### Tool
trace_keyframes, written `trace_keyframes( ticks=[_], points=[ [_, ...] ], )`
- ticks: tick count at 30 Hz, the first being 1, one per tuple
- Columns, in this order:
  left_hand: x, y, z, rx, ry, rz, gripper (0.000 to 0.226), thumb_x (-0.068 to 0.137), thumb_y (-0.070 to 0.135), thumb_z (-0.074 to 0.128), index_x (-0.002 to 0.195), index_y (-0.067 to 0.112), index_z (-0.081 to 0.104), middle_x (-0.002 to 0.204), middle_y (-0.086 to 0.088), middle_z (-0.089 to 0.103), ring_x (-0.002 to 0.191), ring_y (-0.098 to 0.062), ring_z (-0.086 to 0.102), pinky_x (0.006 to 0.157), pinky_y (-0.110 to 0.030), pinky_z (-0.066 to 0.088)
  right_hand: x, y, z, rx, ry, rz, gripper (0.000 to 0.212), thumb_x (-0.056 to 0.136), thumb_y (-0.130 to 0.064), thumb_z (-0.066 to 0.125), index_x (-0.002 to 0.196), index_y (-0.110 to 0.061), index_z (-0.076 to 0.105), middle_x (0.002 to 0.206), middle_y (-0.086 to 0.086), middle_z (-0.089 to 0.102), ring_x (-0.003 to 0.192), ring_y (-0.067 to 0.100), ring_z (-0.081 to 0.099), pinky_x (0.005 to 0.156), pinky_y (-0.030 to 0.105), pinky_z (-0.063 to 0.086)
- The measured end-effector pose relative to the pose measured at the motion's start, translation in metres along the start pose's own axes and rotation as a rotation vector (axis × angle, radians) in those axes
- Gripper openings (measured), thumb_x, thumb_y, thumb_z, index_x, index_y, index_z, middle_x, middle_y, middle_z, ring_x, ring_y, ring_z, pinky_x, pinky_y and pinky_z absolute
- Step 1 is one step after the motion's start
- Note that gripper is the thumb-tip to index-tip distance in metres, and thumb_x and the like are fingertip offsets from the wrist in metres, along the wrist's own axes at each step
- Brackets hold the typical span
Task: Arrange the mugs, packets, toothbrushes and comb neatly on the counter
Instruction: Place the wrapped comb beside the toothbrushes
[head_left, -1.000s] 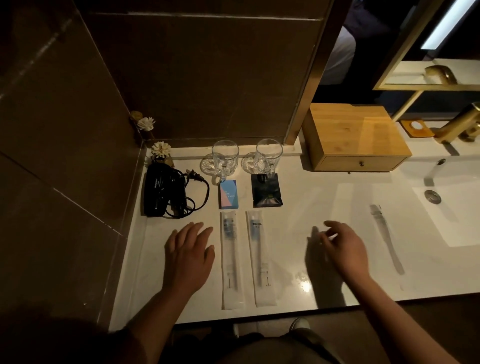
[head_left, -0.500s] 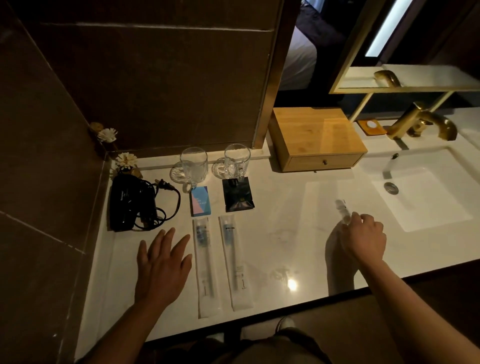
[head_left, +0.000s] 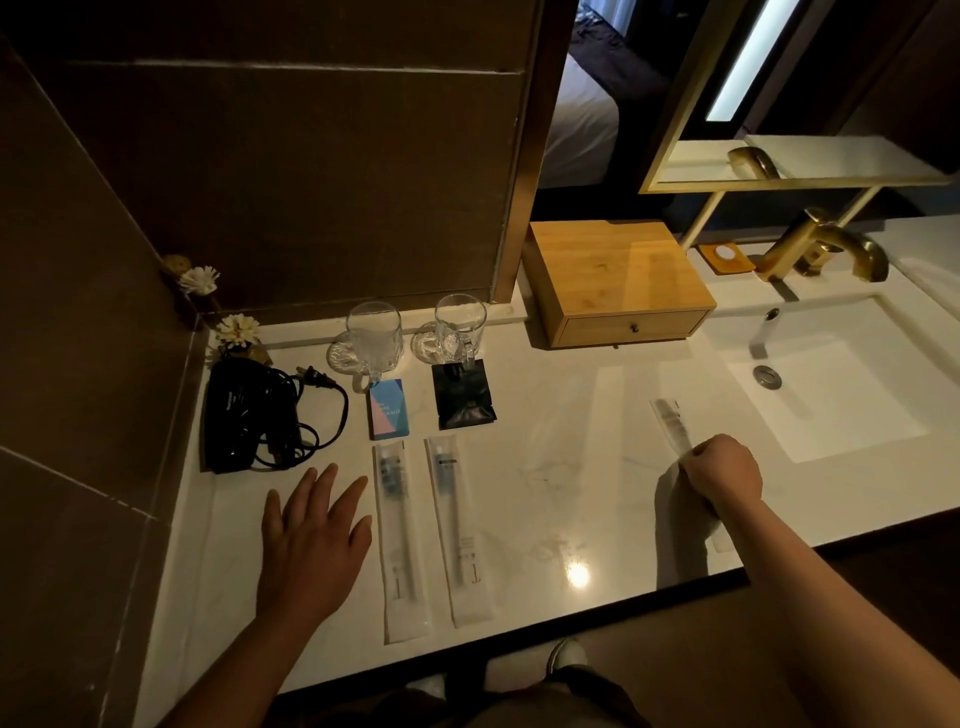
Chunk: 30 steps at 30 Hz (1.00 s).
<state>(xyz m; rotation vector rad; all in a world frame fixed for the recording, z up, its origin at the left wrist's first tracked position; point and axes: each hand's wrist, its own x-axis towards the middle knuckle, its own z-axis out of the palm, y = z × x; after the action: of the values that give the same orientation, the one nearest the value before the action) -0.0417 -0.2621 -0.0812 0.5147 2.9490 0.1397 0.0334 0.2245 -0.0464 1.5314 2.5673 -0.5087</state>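
We see the wrapped comb (head_left: 671, 427) lying on the white counter (head_left: 561, 447) near the sink (head_left: 831, 395), its near end pinched in the curled fingers of the right hand (head_left: 723, 475). The left hand (head_left: 311, 540) lies flat with fingers spread, holding nothing, just beside two wrapped toothbrushes (head_left: 397, 525) set parallel below the packets (head_left: 389, 409) and glass mugs (head_left: 375, 335).

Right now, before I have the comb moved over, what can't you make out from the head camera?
- Wrapped comb: its near end is hidden under the right hand; teeth blurred by the wrapper.
- Right hand's grip: fingers curl underneath, contact unseen.
- Print on the blue packet and black packet: too small and dim.
- Toothbrush wrappers: lettering unreadable.
- Left hand: touching or hovering, unclear.
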Motion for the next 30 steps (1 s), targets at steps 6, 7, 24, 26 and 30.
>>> trace_keyframes(
  ticks=[6,7,24,26,30],
  points=[
    [0.001,-0.001,0.006,0.005,0.033,0.009,0.060,0.094,0.049,0.026,0.144,0.024,0.050,0.152,-0.015,0.047,0.143,-0.036,0.039,0.116,-0.064,0.022,0.002,-0.006,-0.005,0.037,0.016,0.013,0.018,0.083,-0.020,0.064,0.084,-0.003,0.062,0.076,0.015,0.066,0.067,0.033,0.062,0.054,0.032,0.046],
    [0.001,-0.001,0.006,0.003,0.041,0.011,0.060,0.093,0.049,0.027,0.143,0.024,0.050,0.152,-0.015,0.047,0.143,-0.036,0.039,0.116,-0.064,0.022,0.001,-0.007,-0.007,0.043,0.003,0.025,0.018,0.083,-0.020,0.065,0.086,-0.002,0.061,0.078,0.016,0.065,0.069,0.033,0.062,0.055,0.033,0.045],
    [0.000,-0.003,0.007,0.006,0.062,0.013,0.067,0.098,0.055,0.008,0.145,0.026,0.047,0.153,-0.014,0.046,0.144,-0.035,0.038,0.117,-0.063,0.020,-0.083,-0.054,-0.022,0.381,-0.164,-0.272,0.022,0.076,-0.026,0.078,0.076,-0.009,0.064,0.073,0.013,0.068,0.069,0.030,0.064,0.063,0.046,0.053],
    [0.001,-0.002,0.007,0.006,0.061,0.010,0.063,0.097,0.053,0.018,0.145,0.026,0.048,0.154,-0.014,0.046,0.144,-0.035,0.038,0.117,-0.064,0.023,-0.104,-0.066,-0.007,0.504,-0.247,-0.276,0.021,0.075,-0.022,0.080,0.074,-0.007,0.066,0.073,0.016,0.070,0.068,0.032,0.065,0.067,0.049,0.055],
    [0.000,0.000,0.007,-0.010,0.087,0.012,0.059,0.093,0.049,0.029,0.144,0.025,0.049,0.153,-0.014,0.047,0.143,-0.035,0.039,0.116,-0.064,0.024,-0.133,-0.088,0.021,0.476,-0.399,-0.313,0.016,0.081,-0.023,0.075,0.080,-0.009,0.068,0.079,0.008,0.071,0.075,0.023,0.067,0.069,0.038,0.057]
  ],
)
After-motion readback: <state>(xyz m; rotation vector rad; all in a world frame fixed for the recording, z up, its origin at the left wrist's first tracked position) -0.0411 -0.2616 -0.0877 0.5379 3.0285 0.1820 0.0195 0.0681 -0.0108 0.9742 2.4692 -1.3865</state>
